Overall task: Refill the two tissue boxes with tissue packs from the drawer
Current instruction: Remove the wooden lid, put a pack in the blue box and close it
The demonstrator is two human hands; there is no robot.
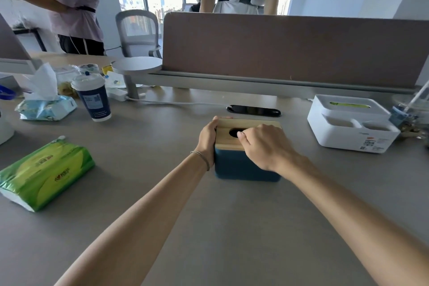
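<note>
— Where's the box you're on?

— The blue tissue box (246,165) sits at twelve o'clock, dead ahead. My left hand (207,139) is wrapped around its left end; my right hand (262,146) lies curled on the wooden lid (232,139), fingertips at the oval slot, perhaps hooked in, I can't quite tell.

— And the refill?

— The green tissue pack (44,174) lies at nine o'clock, long axis slanting away, nearer my left. Bare tabletop (144,146) between. The white tissue box (352,123) is at two o'clock.
</note>
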